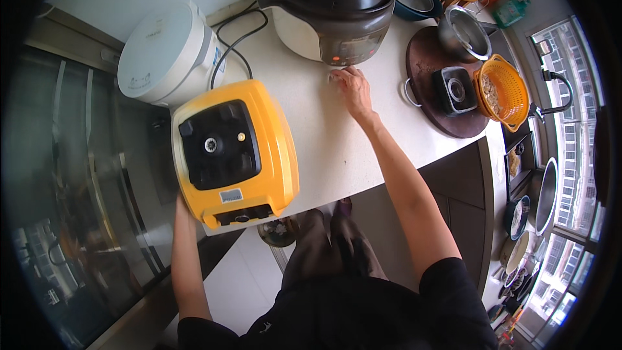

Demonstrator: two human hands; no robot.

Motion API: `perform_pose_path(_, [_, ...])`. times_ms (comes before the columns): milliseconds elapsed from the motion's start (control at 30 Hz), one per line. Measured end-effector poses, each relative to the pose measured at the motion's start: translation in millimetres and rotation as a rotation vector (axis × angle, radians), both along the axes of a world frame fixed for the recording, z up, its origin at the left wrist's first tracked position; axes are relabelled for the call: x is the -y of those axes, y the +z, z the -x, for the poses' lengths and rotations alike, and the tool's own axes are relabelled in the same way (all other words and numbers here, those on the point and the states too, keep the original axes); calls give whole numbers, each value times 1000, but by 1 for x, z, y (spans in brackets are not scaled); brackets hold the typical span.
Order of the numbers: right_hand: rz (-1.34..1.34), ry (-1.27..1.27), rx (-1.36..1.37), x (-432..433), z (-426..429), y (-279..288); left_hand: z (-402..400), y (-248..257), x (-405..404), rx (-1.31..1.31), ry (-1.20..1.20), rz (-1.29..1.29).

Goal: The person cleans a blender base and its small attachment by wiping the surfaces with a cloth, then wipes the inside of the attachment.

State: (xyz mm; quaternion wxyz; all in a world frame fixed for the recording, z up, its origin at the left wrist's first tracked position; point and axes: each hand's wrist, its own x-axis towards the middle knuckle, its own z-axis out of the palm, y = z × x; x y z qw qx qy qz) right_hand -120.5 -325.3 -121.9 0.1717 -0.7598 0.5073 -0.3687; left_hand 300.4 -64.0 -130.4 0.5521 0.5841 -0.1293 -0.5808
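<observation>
A yellow blender base [279, 150] stands at the counter's left front, its jar off. The black top with the drive socket [211, 145] faces me. My left forearm [187, 262] reaches up along the base's left side. The left hand is hidden behind it, so its grip does not show. Farther back, my right hand [354, 90] is on the white counter [330, 155], fingers bent, just before the front of a dark multicooker [342, 39]. Something small and pale shows at its fingertips, too blurred to name.
A white rice cooker [160, 53] and a black power cord [250, 14] are behind the blender base. On the right, a round wooden board [427, 102] bears a blender jar [457, 90], a steel bowl [464, 34] and orange colanders [515, 92]. A glossy dark panel [97, 155] borders the left.
</observation>
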Motion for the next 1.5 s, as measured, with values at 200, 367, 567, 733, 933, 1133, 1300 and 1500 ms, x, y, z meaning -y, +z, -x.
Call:
perform_pose_path(200, [-175, 232, 76, -51, 12, -16, -9, 2, -15, 6, 33, -40])
perform_pose_path(367, [-324, 346, -45, -182, 46, 2, 1, 10, -25, 109, 131, -30])
perform_pose_path(567, [-358, 107, 58, -239, 86, 16, 53, 31, -89, 286, 444, -59])
perform_pose_path(733, [-115, -431, -16, -154, 177, 12, 77, 38, -168, 229, 389, -156])
perform_pose_path(933, [-247, -151, 233, -213, 102, -6, 131, 40, -216, 200, 424, -275])
perform_pose_path(1133, [-467, 522, 234, -292, -61, -8, 193, 55, -160, 109, 224, -115])
perform_pose_path(1300, [-759, 716, 313, -317, -61, 26, 234, 73, -145, 485, 37, 101])
perform_pose_path(1500, [-846, 729, 514, -274, 1, 41, 287, 65, -107, -120, -208, 69])
